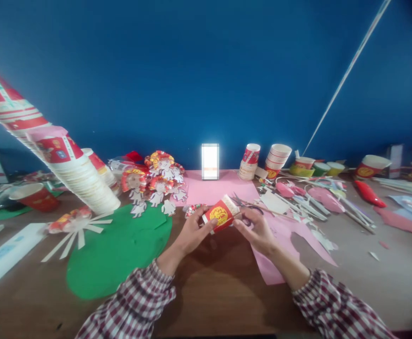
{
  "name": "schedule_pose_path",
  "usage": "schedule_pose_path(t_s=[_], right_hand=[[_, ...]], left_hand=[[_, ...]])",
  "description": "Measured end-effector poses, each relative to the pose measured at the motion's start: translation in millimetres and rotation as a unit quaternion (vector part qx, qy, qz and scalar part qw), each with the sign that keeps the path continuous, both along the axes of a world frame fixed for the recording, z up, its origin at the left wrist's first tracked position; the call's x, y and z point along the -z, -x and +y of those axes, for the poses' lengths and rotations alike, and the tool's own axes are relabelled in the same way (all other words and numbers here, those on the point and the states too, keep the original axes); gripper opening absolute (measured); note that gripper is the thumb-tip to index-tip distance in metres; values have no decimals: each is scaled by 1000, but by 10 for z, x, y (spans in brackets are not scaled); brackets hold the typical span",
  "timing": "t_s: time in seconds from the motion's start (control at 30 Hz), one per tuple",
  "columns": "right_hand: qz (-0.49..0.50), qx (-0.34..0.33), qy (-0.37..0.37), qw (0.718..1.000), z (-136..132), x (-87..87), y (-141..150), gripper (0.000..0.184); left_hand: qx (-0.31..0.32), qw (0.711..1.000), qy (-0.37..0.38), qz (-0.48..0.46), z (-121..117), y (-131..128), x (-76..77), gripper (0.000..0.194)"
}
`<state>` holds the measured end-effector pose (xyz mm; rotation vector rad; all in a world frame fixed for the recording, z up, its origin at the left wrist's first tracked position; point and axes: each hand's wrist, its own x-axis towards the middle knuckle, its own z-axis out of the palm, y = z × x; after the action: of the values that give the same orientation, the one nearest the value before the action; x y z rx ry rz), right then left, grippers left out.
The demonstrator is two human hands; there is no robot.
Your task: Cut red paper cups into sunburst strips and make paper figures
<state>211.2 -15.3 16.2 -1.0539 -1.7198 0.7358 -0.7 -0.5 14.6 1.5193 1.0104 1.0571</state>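
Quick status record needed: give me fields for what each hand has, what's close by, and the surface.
left hand: grip on the red paper cup, tipped on its side
right hand: holds the cup's rim end; scissors lie at its fingers
nearby left: green paper disc, leaning cup stack
nearby behind: paper dolls, pink sheet
surface: brown table

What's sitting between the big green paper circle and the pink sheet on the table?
In the head view, bare brown table separates green circle from pink sheet; above it, both hands hold a red paper cup.
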Motion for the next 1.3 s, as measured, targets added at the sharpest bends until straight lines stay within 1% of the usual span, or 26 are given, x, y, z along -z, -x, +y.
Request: schedule_pose_path(t_s=[0.07, 0.13, 0.17, 0.2, 0.23, 0.27, 0.3, 0.33, 0.4, 0.47, 0.57, 0.67, 0.73, 0.83, 0.97, 1.03, 1.17, 1.3], right_hand=[[59, -45, 47, 996, 9, 24, 53, 27], [120, -103, 108, 982, 16, 11, 73, 24], [154, -134, 141, 969, 16, -9, 70, 23], [188, -168, 176, 952, 14, -33, 59, 23], [220, -201, 208, 932, 10, -59, 44, 23], [250, -231, 238, 910, 5, -81, 26, 24], [277, -256, 263, 888, 1, -96, 10, 24], [301, -276, 282, 868, -2, -102, -4, 25], [337, -297, 308, 838, -1, -86, -20, 27], [355, -303, 326, 822, 8, -51, -22, 28], [350, -300, 345, 818, 21, -22, -17, 29], [344, -294, 355, 818, 21, -47, -12, 31], [350, -286, 364, 814, 15, -67, -5, 30], [367, -259, 386, 806, 1, -69, 15, 28], [382, -245, 397, 798, -19, -43, 55, 27], [378, -247, 394, 801, -30, -27, 75, 28], [356, -245, 399, 809, -46, 19, 105, 34], [343, -264, 399, 808, -49, 52, 111, 41]], left_hand=[[9, 999, 15, -29, -26, -10, -3, 53], [8, 996, 41, -83, -50, -13, -7, 54], [14, 991, 51, -120, -59, -13, -12, 54], [32, 983, 76, -166, -64, -13, -17, 56], [40, 968, 109, -223, -68, -16, -24, 58], [56, 952, 148, -260, -68, -19, -29, 60], [66, 943, 167, -280, -67, -25, -33, 56], [74, 937, 179, -290, -66, -32, -33, 53], [95, 940, 178, -275, -68, -51, -24, 45], [130, 941, 183, -252, -79, -73, -3, 44], [173, 937, 195, -234, -104, -107, 14, 46], [173, 939, 200, -221, -119, -127, -16, 47], [159, 938, 206, -231, -122, -133, -48, 43], [119, 935, 212, -259, -138, -135, -76, 45], [55, 946, 215, -234, -213, -114, -77, 37], [44, 946, 228, -225, -252, -87, -72, 36], [46, 938, 254, -232, -297, -17, -53, 38], [13, 941, 257, -221, -338, 30, -71, 36]])
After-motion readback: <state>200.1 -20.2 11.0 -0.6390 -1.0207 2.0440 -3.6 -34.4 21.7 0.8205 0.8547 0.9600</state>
